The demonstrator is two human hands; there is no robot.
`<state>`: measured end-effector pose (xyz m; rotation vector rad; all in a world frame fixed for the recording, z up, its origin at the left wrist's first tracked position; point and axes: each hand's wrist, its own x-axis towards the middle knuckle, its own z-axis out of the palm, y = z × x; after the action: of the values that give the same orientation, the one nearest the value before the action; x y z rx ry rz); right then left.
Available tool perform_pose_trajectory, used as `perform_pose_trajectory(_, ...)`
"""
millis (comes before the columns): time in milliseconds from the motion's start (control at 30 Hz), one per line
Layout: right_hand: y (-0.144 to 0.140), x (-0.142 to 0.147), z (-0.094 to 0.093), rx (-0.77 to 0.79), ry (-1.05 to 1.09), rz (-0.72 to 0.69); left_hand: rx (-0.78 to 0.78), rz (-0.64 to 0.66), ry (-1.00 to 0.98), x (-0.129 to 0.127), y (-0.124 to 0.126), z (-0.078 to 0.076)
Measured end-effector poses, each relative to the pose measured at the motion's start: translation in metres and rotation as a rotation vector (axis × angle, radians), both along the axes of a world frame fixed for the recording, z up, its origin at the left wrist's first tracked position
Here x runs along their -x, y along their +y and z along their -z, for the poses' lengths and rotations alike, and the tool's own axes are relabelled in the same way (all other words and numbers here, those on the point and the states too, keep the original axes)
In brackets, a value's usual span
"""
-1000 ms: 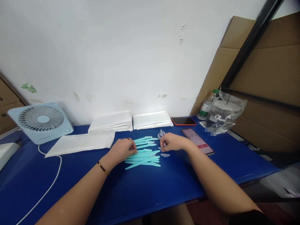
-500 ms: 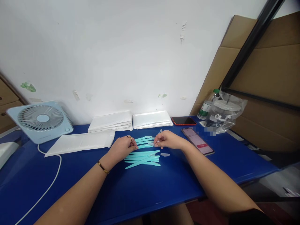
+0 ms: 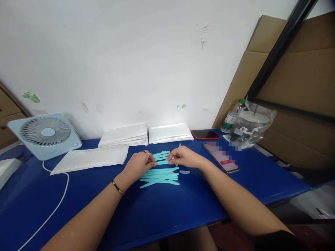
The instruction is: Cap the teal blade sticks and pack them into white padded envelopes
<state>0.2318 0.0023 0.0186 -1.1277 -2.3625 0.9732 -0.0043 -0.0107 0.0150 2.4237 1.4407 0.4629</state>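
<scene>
My left hand [image 3: 141, 164] pinches the handle end of a slim teal eyebrow razor [image 3: 162, 162], held level just above the table. At the razor's other end, my right hand [image 3: 183, 157] has its fingertips closed on a small clear blade cap, mostly hidden by them. Several teal razors [image 3: 161, 154] lie in a row behind the held one. Nearer me is a loose, crossed pile of more razors [image 3: 159, 177]. A loose clear cap [image 3: 184, 172] rests to the right of that pile, and another clear piece [image 3: 180, 145] shows behind my right hand.
White packets [image 3: 123, 135] are stacked by the wall, with a second stack [image 3: 170, 133] beside them. One long white packet [image 3: 91, 159] lies left, near a blue fan [image 3: 48, 134] and its cable. Two phones [image 3: 205, 134], a bottle [image 3: 230, 120] and a bagged cup [image 3: 252, 123] stand right.
Both hands have come slightly closer together. My left hand shifted a little right and my right hand a little left, toward the held razor's blade end. The piles stay put.
</scene>
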Motion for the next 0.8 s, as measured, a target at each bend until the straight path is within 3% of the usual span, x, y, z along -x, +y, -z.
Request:
perform_pose_trajectory(200,0.004,-0.014,-0.008,-0.161,-0.035,0.172,-0.042,-0.067,0.002,-0.006,-0.005,-0.009)
perform_pose_trajectory(367,-0.005,-0.037,-0.023,0.054,-0.286,-0.066,0.139,0.195,0.087,-0.003,-0.022,-0.018)
perform_pose_trajectory(533,-0.007,-0.031,-0.015,0.062,-0.415,-0.095,0.114,0.220,0.145,-0.007,-0.029,-0.013)
perform_pose_trajectory(633,-0.007,-0.031,-0.017,0.053,-0.387,-0.079,0.094,0.217,0.152,-0.009,-0.029,-0.013)
perform_pose_trajectory(800,-0.012,-0.037,-0.032,0.169,-0.175,-0.018,0.082,0.190,0.078,-0.005,-0.026,-0.022)
